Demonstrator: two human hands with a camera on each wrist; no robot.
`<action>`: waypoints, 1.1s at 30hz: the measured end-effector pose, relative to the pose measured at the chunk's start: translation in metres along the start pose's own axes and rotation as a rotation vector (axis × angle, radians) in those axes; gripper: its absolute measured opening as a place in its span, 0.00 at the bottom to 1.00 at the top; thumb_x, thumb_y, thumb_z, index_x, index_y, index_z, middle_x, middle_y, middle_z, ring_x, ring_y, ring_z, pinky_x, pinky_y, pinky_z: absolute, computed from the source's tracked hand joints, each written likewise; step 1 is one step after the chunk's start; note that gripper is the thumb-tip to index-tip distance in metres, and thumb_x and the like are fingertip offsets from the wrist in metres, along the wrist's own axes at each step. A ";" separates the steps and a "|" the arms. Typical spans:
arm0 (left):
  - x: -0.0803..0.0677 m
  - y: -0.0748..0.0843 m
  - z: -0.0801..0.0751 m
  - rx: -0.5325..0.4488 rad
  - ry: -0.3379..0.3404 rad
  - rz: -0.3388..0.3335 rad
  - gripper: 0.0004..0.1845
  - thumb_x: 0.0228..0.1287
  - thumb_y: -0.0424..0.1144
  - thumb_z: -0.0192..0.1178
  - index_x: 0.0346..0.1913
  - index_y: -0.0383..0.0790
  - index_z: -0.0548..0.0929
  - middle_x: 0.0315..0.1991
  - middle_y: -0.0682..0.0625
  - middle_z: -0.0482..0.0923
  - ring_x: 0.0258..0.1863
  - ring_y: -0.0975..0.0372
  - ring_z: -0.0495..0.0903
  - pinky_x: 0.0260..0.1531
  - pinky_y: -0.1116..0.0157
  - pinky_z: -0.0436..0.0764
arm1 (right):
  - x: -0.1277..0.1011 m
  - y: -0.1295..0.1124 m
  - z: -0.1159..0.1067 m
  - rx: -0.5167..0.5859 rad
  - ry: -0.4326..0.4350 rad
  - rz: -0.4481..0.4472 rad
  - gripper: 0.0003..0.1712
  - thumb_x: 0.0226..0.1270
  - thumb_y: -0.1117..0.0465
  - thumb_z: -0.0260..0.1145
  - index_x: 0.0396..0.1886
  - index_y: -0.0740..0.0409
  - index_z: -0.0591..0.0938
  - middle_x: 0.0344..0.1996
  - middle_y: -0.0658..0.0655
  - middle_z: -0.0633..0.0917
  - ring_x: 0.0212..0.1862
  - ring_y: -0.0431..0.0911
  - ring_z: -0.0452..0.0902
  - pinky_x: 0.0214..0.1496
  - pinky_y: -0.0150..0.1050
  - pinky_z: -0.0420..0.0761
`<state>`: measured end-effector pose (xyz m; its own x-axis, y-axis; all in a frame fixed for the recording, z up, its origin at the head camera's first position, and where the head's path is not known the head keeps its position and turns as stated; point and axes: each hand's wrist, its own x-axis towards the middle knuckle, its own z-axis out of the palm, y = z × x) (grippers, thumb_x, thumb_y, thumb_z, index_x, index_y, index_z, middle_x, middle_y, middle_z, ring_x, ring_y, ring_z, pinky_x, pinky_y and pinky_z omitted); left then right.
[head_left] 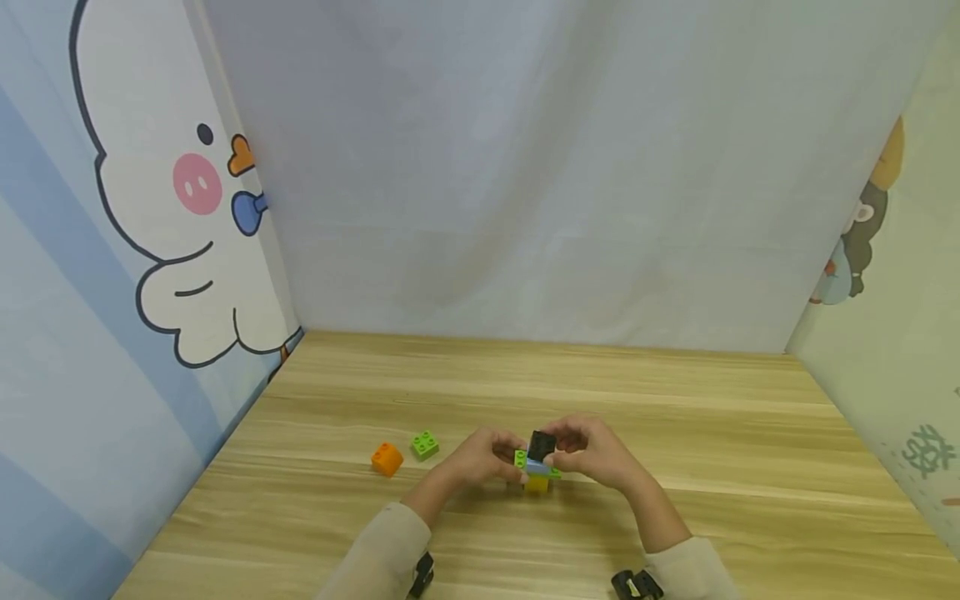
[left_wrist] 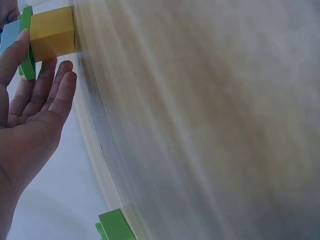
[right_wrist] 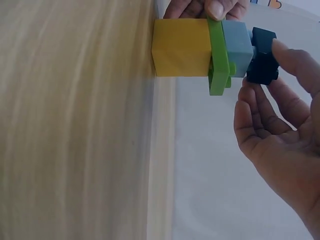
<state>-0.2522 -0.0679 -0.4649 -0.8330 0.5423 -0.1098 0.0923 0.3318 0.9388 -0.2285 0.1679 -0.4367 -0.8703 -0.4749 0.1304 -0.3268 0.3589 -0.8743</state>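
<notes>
A small stack of toy bricks stands on the table: a yellow block (right_wrist: 181, 47) at the bottom, a thin green plate (right_wrist: 218, 60) over it, then a light blue brick (right_wrist: 238, 49). My left hand (head_left: 480, 458) pinches the end of the green plate, thumb on its upper side and fingers beneath. On the other side, my right hand (head_left: 600, 456) holds a black brick (right_wrist: 263, 56) between thumb and fingers. In the right wrist view the black brick sits slightly tilted at the studs of the blue brick.
Left of the stack, an orange brick (head_left: 387, 459) and a green brick (head_left: 424, 446) lie on the wooden table (head_left: 675, 400). A pale curtain (head_left: 540, 167) hangs along the table's far edge, with printed cloths on both sides.
</notes>
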 end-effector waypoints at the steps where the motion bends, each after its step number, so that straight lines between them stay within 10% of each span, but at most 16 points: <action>1: 0.000 0.000 0.000 0.001 0.000 0.001 0.19 0.58 0.25 0.73 0.52 0.28 0.85 0.43 0.45 0.88 0.43 0.59 0.86 0.45 0.63 0.85 | 0.000 0.000 0.000 -0.001 -0.002 0.001 0.21 0.68 0.65 0.72 0.56 0.73 0.82 0.49 0.64 0.84 0.44 0.47 0.77 0.48 0.38 0.80; 16: 0.000 -0.002 0.002 -0.004 0.024 -0.008 0.19 0.58 0.25 0.73 0.53 0.30 0.83 0.45 0.43 0.88 0.46 0.56 0.86 0.47 0.60 0.85 | -0.003 -0.003 0.002 -0.033 -0.018 0.004 0.21 0.68 0.62 0.70 0.56 0.70 0.83 0.53 0.65 0.84 0.50 0.50 0.77 0.54 0.51 0.80; 33: -0.004 -0.003 -0.002 -0.092 -0.034 0.030 0.19 0.59 0.22 0.65 0.55 0.24 0.79 0.48 0.36 0.86 0.47 0.55 0.86 0.48 0.62 0.85 | 0.002 -0.002 -0.001 -0.099 -0.040 -0.013 0.21 0.66 0.64 0.71 0.56 0.72 0.83 0.49 0.63 0.85 0.44 0.46 0.77 0.48 0.40 0.80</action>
<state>-0.2507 -0.0730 -0.4668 -0.8117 0.5769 -0.0909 0.0647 0.2435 0.9677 -0.2300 0.1671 -0.4341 -0.8513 -0.5107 0.1207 -0.3743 0.4297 -0.8217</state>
